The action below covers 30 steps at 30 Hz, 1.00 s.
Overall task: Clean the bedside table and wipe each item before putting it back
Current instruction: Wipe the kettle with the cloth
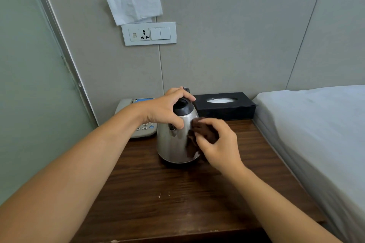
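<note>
Shiny steel kettle (pixel 173 140), black lid, upright on table (pixel 177 193). Left hand (pixel 166 110) clamped on its top; right hand (pixel 219 144) pinching brown cloth (pixel 201 132) against its side.

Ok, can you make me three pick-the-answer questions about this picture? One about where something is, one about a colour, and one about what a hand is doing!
1. Where is the tissue box?
A. behind the kettle
B. on the bed
C. on the floor

2. What colour is the cloth?
A. white
B. brown
C. blue

3. What is the left hand doing?
A. resting flat on the table
B. pressing phone buttons
C. holding the kettle's top

Answers: 1 A, it sits by the wall past the kettle. 2 B, the cloth the right hand holds is dark brown. 3 C, its fingers curl round the black lid.
</note>
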### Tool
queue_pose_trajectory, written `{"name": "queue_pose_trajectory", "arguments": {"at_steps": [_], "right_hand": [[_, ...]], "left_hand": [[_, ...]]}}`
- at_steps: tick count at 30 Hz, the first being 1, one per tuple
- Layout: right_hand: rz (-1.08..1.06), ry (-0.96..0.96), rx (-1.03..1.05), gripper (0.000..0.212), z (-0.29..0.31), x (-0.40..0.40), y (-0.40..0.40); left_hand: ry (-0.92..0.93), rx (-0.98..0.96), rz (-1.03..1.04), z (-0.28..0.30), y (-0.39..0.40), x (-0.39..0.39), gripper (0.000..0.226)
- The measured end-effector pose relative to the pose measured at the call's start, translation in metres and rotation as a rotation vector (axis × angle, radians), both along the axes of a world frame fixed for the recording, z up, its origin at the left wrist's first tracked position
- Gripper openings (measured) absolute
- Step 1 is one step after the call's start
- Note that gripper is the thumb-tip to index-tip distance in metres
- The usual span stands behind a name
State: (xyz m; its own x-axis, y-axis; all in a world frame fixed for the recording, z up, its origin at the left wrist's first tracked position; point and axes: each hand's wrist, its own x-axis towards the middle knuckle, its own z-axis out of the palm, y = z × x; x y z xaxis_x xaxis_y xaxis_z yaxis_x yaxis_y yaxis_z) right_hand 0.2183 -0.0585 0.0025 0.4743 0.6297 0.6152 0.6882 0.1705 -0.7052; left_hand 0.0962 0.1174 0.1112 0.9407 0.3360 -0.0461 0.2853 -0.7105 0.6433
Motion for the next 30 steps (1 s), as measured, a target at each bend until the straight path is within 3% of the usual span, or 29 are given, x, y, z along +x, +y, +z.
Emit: {"name": "queue_pose_trajectory", "arguments": {"at_steps": [4, 7, 11, 13, 19, 22, 28, 30], "right_hand": [[-0.051, 0.028, 0.07, 0.031, 0.028, 0.001, 0.019], [-0.066, -0.028, 0.044, 0.032, 0.006, -0.004, 0.011], [-0.087, 0.051, -0.249, 0.024, -0.028, -0.002, -0.016], [-0.083, 0.075, -0.293, 0.023, -0.027, -0.001, -0.02], [-0.098, 0.037, 0.048, 0.027, 0.019, -0.007, 0.013], [-0.102, 0.082, 0.072, 0.024, 0.021, -0.006, 0.022], [-0.069, 0.168, -0.29, 0.017, -0.02, 0.002, -0.013], [-0.04, 0.16, -0.326, 0.019, -0.02, 0.0, -0.019]], "left_hand": [[-0.013, 0.03, 0.011, -0.004, 0.002, -0.001, 0.082], [-0.059, 0.042, 0.033, -0.009, 0.003, 0.0, 0.081], [-0.067, 0.034, 0.044, -0.009, 0.001, 0.001, 0.085], [-0.067, 0.034, 0.046, -0.009, 0.002, 0.002, 0.085], [-0.069, 0.031, 0.044, -0.011, 0.003, 0.0, 0.082], [-0.067, 0.028, 0.042, -0.011, 0.006, 0.002, 0.082], [-0.056, 0.022, 0.047, -0.004, 0.001, 0.003, 0.084], [-0.001, 0.045, 0.034, 0.005, -0.001, 0.003, 0.087]]}}
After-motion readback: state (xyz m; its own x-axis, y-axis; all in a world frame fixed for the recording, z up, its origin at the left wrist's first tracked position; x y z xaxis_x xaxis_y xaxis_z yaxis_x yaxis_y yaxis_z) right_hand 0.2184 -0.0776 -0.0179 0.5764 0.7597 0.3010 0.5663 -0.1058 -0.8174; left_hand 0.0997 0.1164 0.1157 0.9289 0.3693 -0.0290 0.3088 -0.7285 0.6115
